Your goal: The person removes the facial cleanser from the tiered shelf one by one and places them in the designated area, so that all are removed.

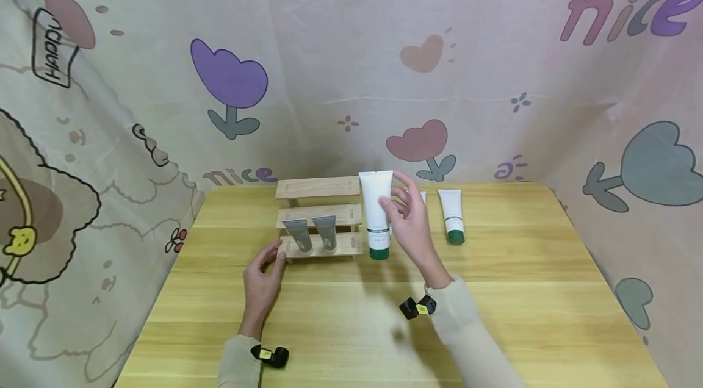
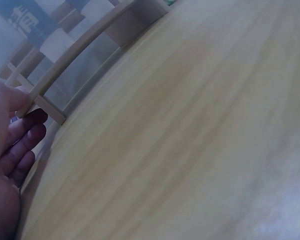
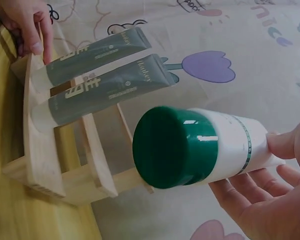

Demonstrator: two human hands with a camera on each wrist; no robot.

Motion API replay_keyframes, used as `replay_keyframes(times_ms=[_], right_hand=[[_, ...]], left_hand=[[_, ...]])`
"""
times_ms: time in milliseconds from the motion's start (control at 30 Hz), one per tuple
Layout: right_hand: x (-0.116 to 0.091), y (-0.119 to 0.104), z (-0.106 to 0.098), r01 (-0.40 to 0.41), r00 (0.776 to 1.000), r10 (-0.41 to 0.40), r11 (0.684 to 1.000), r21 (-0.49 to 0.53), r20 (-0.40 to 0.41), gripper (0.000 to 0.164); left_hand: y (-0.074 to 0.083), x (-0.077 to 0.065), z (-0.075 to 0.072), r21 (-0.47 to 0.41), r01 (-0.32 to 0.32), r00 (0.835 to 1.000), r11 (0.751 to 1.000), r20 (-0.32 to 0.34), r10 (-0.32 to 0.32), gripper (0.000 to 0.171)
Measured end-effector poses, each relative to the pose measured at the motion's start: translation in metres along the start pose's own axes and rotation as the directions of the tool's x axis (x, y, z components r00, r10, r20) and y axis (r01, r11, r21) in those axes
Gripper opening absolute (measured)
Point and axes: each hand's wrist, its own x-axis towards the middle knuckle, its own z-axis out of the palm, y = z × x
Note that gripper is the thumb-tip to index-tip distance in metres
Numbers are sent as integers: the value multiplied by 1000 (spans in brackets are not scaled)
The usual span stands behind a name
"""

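Tube (image 1: 376, 212) under inspection: white body, dark green cap at the bottom end, a thin green band above the cap, held upright with the cap down just right of the wooden rack (image 1: 320, 217) and above the table (image 1: 351, 315). Right hand (image 1: 409, 226) pinches the tube's upper body between thumb and fingers (image 3: 285, 145); the remaining fingers lie loosely spread behind it, wrist raised off the table. Left hand (image 1: 262, 281) rests on the table at the rack's lower left corner, fingertips (image 2: 32, 122) touching the bottom rail, fingers slightly curled and close together, gripping nothing. Two grey tubes (image 1: 310, 232) lean side by side on the rack's lowest step. Another white tube (image 1: 451, 216) with a green cap lies flat on the table, well to the right of the held one
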Motion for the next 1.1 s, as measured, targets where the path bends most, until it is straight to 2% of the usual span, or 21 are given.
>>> replay_keyframes(times_ms=[267,667,867,1100], right_hand=[[-16,10,-9,-51,998,50,998,-24,-37,58],[-36,26,-14,-132,990,129,989,-61,-51,58],[-49,35,-18,-192,980,186,978,-83,-72,57],[-64,42,-21,-260,961,253,964,-51,-108,58]], left_hand=[[4,2,0,19,-6,1000,1000,3,5,28],[3,1,0,30,12,1000,999,-2,-12,27],[3,2,0,24,13,1000,1000,2,-13,28],[3,2,0,24,3,1000,1000,-1,-3,28]])
